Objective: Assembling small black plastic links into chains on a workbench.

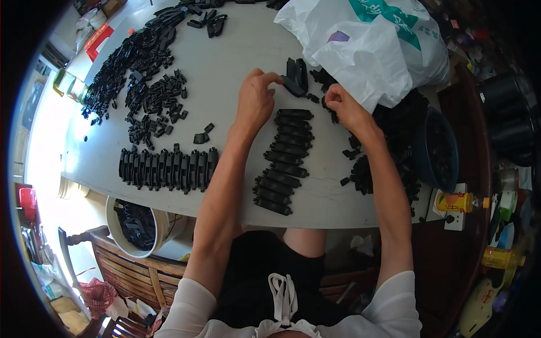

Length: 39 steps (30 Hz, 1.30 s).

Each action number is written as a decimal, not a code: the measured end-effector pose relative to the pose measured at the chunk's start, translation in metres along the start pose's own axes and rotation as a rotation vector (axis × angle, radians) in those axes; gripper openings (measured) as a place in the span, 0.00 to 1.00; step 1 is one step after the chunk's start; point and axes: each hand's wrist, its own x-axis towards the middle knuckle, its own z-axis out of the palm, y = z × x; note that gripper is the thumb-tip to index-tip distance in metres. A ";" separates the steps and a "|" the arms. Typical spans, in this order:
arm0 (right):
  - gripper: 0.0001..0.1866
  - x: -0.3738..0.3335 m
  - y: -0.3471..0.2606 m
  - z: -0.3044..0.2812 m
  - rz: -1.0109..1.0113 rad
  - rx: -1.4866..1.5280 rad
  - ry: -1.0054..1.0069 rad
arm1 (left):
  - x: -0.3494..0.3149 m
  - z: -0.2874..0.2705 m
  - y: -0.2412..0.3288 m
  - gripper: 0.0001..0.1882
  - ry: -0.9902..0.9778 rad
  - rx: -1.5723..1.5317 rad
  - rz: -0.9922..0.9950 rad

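Observation:
My left hand (257, 98) is closed, its fingertips on the end of a long black plastic piece (293, 87) near the middle of the table. Two similar upright black pieces (296, 69) stand just behind it. My right hand (348, 114) is pinched beside a pile of small black parts (321, 79); whatever lies between its fingertips is too small to tell. Below my hands, between the forearms, runs a column of long black pieces (286, 151), laid crosswise one under another. Left of my left forearm, a row of similar pieces (168, 170) stands side by side.
Heaps of small black parts (149, 93) cover the table's left side. A white plastic bag (366, 62) bulges at the back right. Along the right edge sit a dark pile (389, 152) and a blue basin (428, 152). A white bucket (115, 225) with black parts stands below the front left edge.

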 end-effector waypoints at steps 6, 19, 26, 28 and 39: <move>0.07 0.005 0.006 0.024 -0.146 -0.125 0.215 | 0.009 0.022 0.009 0.20 0.105 0.182 0.162; 0.11 0.010 0.004 0.021 -0.128 -0.172 0.199 | 0.014 0.019 0.005 0.16 0.042 0.255 0.211; 0.09 0.016 -0.011 0.025 -0.043 0.255 0.108 | 0.012 0.018 0.004 0.10 0.049 0.207 0.125; 0.08 0.018 -0.010 0.028 -0.030 0.272 0.102 | 0.012 0.016 0.008 0.12 0.032 0.213 0.116; 0.08 0.019 -0.010 0.035 -0.154 0.295 0.223 | 0.009 0.012 0.002 0.15 -0.120 -0.026 0.092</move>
